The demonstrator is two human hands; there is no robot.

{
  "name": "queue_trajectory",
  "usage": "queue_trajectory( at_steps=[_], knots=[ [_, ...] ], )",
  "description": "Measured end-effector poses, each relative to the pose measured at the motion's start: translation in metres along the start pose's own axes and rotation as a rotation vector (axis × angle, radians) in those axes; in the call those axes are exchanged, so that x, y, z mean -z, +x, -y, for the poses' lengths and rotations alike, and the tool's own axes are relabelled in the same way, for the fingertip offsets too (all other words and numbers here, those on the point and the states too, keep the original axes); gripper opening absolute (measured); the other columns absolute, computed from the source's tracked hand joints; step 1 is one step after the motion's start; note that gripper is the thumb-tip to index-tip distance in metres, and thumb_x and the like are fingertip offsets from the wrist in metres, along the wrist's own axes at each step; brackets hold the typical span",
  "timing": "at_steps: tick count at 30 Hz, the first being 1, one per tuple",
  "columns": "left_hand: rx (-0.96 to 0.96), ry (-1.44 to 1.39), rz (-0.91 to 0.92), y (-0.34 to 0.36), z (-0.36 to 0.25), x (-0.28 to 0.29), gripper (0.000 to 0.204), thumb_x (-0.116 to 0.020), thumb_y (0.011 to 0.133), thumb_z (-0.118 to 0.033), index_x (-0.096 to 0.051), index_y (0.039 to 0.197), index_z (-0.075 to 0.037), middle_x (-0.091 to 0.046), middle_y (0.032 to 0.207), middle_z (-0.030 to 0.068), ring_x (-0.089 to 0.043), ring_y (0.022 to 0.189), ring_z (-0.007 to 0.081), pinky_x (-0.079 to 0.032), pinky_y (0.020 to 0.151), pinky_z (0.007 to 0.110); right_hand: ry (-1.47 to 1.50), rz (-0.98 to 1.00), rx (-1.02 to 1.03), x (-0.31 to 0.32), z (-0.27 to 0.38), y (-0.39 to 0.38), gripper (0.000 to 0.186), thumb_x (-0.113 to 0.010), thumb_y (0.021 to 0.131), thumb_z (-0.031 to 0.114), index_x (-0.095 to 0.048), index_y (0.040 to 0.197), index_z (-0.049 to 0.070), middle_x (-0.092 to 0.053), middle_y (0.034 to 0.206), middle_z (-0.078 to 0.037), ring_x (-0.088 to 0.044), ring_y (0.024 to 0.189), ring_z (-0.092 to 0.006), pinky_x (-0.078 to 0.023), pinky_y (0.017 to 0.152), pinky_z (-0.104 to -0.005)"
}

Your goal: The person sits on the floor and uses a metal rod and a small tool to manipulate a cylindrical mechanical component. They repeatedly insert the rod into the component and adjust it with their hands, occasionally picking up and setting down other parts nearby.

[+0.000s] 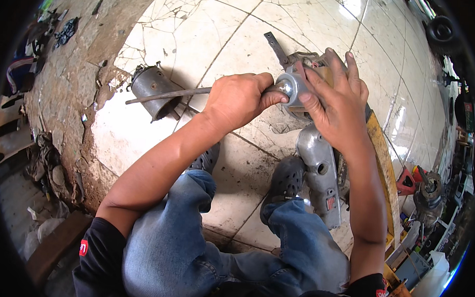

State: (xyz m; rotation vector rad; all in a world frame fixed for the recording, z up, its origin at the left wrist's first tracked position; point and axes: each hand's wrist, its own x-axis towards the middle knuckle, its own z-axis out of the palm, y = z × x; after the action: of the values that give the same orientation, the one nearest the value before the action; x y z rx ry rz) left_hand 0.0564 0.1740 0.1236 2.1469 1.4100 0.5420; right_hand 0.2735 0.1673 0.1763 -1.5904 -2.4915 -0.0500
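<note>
Holding the rod [166, 97] clamped in the left hand [236, 98], with the right hand [337, 102] spread out against the grey housing [296, 87].

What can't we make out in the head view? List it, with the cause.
All in the head view:
Inner tip of the metal rod: hidden around the left hand's thumb and the grey part's rim.
Grey part's far side, and how firmly the right hand grips it: behind that hand.
Rear of the left shoe: under the jeans.
Clutter at right: too small, bent by the fisheye rim.
</note>
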Motion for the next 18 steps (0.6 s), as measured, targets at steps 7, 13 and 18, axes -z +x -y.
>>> queue_trajectory(
  at_steps=[7, 13, 18],
  knots=[
    [-0.005, -0.01, -0.003, -0.001, 0.001, 0.001, 0.044, -0.065, 0.086, -0.051, -0.063, 0.087, -0.007, -0.063, 0.068, 0.0141, -0.064, 0.071, 0.037, -0.05, 0.062, 0.045, 0.003, -0.009, 0.016, 0.002, 0.002, 0.001, 0.059, -0.054, 0.091, 0.061, -0.07, 0.12, 0.013, -0.046, 0.146, -0.021, -0.03, 0.14, -0.0461, -0.024, 0.107, -0.0579],
    [0.012, -0.02, 0.015, -0.001, -0.002, 0.002, 0.044, -0.065, 0.086, -0.051, -0.062, 0.087, -0.007, -0.064, 0.07, 0.0143, -0.064, 0.072, 0.0374, -0.05, 0.062, 0.046, -0.019, -0.016, 0.011, -0.004, 0.002, 0.013, 0.059, -0.054, 0.091, 0.061, -0.071, 0.118, 0.013, -0.046, 0.145, -0.022, -0.03, 0.141, -0.0457, -0.023, 0.109, -0.0568],
    [0.01, -0.004, 0.017, 0.0, -0.002, 0.003, 0.043, -0.065, 0.087, -0.051, -0.063, 0.088, -0.008, -0.064, 0.07, 0.0143, -0.064, 0.072, 0.0375, -0.05, 0.063, 0.046, -0.042, -0.026, -0.008, -0.01, -0.005, 0.015, 0.057, -0.053, 0.091, 0.061, -0.071, 0.118, 0.014, -0.047, 0.144, -0.021, -0.03, 0.141, -0.0444, -0.022, 0.11, -0.0572]
  ],
)
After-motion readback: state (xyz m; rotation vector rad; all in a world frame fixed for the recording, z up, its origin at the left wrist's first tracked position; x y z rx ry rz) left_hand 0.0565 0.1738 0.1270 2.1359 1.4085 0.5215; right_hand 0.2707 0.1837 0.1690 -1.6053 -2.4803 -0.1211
